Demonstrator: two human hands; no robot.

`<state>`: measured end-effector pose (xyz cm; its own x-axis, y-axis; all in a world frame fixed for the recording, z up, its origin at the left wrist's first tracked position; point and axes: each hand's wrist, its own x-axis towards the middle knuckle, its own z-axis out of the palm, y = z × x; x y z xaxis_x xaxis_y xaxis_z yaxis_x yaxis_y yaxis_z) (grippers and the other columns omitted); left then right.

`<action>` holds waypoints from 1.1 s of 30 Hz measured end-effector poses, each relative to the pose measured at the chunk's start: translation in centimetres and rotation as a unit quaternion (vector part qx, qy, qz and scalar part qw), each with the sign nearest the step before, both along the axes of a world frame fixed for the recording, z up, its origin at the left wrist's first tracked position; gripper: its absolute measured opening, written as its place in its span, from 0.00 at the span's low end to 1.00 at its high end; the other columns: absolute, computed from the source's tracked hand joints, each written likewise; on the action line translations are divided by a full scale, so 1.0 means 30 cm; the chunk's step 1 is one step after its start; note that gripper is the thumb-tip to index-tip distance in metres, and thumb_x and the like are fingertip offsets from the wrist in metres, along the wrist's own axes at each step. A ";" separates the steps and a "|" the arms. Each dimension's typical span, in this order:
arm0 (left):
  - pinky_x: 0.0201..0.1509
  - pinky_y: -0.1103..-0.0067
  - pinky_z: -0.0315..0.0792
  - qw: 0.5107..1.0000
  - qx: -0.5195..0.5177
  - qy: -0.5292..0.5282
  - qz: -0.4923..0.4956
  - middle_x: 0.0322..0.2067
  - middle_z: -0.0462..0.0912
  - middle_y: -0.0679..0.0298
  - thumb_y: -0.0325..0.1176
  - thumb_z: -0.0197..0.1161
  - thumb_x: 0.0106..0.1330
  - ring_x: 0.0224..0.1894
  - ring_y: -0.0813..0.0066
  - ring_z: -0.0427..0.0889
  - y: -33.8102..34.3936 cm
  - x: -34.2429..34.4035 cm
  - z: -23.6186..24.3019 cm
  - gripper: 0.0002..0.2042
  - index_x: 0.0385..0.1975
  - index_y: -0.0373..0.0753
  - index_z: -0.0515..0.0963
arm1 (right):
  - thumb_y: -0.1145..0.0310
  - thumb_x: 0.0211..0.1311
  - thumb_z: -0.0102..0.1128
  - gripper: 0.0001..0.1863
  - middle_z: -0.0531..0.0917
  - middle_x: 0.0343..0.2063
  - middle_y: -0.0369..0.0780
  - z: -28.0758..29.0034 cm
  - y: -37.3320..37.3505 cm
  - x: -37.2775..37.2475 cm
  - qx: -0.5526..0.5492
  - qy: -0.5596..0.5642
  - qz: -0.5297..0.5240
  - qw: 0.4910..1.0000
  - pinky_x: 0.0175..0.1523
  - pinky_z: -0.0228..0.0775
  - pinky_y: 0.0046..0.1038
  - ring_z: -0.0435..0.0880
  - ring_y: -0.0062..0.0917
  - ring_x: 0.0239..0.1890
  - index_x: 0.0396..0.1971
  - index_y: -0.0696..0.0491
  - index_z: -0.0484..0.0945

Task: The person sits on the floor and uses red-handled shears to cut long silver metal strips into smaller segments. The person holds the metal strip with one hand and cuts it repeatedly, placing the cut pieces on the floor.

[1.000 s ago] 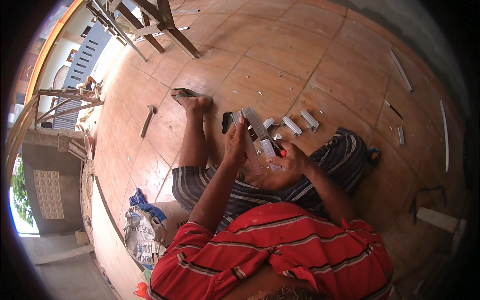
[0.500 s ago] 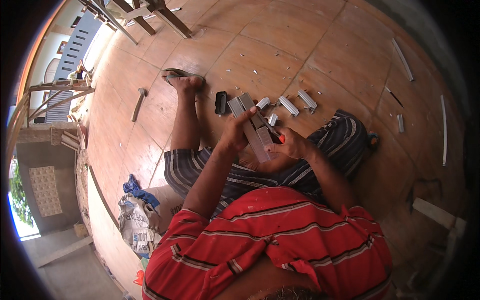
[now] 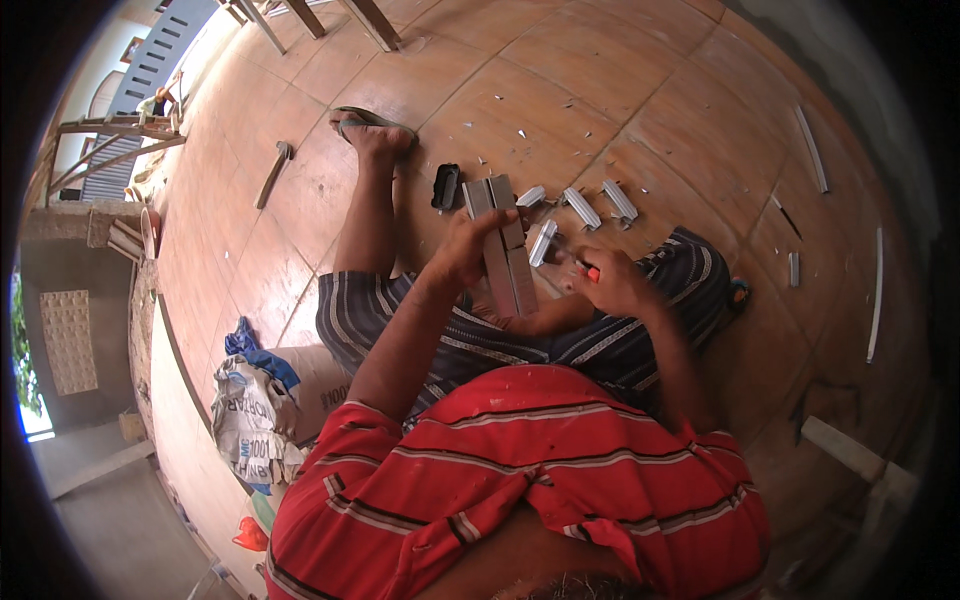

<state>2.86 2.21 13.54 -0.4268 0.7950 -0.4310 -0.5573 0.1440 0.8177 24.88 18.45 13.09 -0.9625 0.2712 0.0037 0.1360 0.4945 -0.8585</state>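
Gripping firmly now with the left hand, wrapped snugly around the grey metal strips, side by side and tilted, right out in front of the striped shorts. Over to the right hand, curled around a red-orange object, perhaps a tool handle, too blurred to tell. Beyond, scattered on the tiled floor: short silver channels, near a black case; farther left, a hammer.

The hammer lies left of the metal pieces
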 end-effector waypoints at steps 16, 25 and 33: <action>0.39 0.70 0.78 0.991 -0.099 0.091 -0.011 0.35 0.82 0.61 0.34 0.71 0.64 0.38 0.70 0.82 -0.028 0.031 -0.005 0.12 0.43 0.34 0.81 | 0.52 0.70 0.59 0.21 0.87 0.39 0.56 0.200 -0.040 -0.140 0.216 -0.279 0.184 0.918 0.51 0.78 0.49 0.87 0.53 0.45 0.41 0.57 0.86; 0.32 0.69 0.76 0.983 -0.146 0.103 -0.032 0.30 0.80 0.60 0.35 0.73 0.61 0.31 0.68 0.81 -0.036 0.013 -0.056 0.16 0.42 0.32 0.80 | 0.51 0.70 0.61 0.23 0.88 0.37 0.56 0.180 -0.039 -0.217 0.138 -0.390 0.243 0.878 0.49 0.78 0.48 0.88 0.51 0.44 0.44 0.59 0.86; 0.35 0.69 0.75 0.970 -0.199 0.116 -0.082 0.32 0.79 0.63 0.35 0.73 0.63 0.33 0.71 0.79 -0.044 -0.006 -0.114 0.14 0.43 0.36 0.79 | 0.51 0.70 0.60 0.24 0.88 0.39 0.56 0.145 -0.067 -0.228 0.160 -0.405 0.239 0.868 0.49 0.78 0.48 0.88 0.51 0.44 0.42 0.60 0.87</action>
